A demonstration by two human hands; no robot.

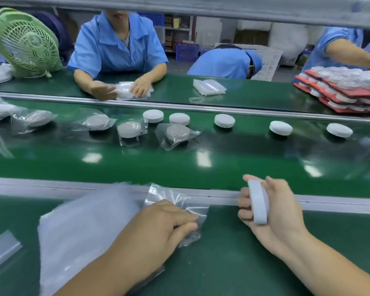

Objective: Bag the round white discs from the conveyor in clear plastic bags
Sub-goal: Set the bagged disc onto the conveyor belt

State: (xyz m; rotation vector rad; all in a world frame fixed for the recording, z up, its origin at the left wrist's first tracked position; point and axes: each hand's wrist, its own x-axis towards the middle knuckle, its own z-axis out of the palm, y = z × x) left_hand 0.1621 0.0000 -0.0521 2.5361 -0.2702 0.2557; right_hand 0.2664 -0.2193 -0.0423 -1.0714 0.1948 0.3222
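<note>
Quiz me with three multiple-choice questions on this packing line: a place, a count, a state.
1. Where does the green fan stand? A) far left, beyond the conveyor B) far right C) beside the near hands
2. How many unbagged discs lie on the conveyor? A) two B) five C) nine
3. The held disc in the right hand is: A) bagged B) bare, on edge C) lying flat
Answers: 1 A, it stands at the left edge; 2 B, five bare ones sit in a row; 3 B, no plastic wraps it, while the left hand pinches a clear bag.
</note>
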